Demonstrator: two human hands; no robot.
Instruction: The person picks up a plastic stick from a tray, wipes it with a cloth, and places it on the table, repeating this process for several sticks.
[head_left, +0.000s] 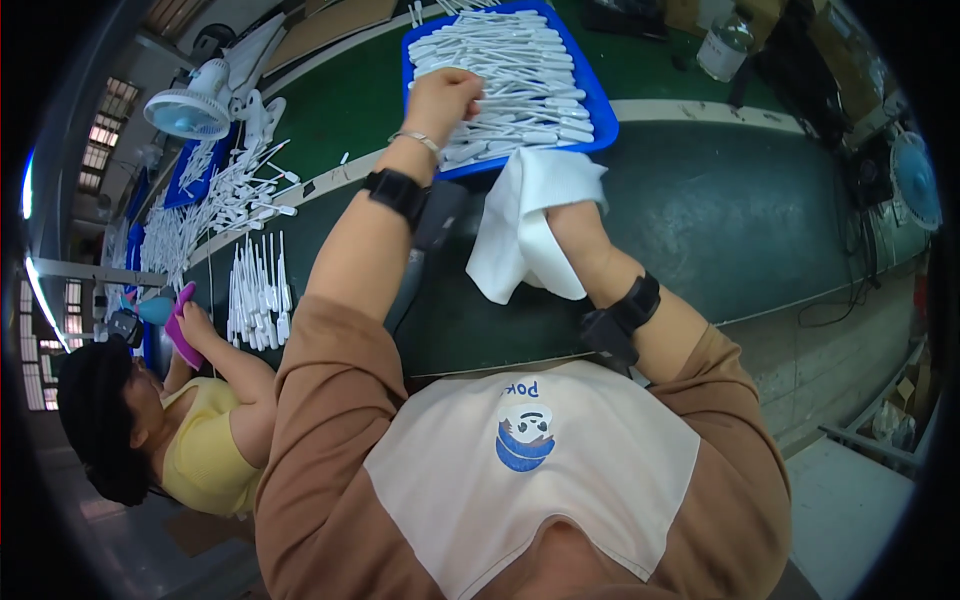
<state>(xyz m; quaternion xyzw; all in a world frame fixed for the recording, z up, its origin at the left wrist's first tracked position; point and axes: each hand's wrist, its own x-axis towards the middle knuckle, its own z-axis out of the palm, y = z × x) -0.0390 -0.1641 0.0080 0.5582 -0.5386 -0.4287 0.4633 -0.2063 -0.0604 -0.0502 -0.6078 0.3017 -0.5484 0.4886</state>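
Left hand [446, 98]: arm stretched forward, fingers curled together at the white sticks [530, 85]; whether one is pinched, cannot tell. Sticks: heaped beneath and right of that hand, in a blue tray [606, 122]. Right hand [578, 228]: forearm angled inward, holding a white cloth [522, 225], fingertips hidden in its folds.

Before us on the tabletop [740, 225] lies a tray [604, 118] full of sticks [505, 70], our left hand [447, 97] at its left side. The cloth [525, 225], partly over our right hand [580, 230], is nearer us. A bottle [725, 48] stands right of the tray; another batch [258, 295] lies leftward (a co-worker [208, 440] sits beyond).
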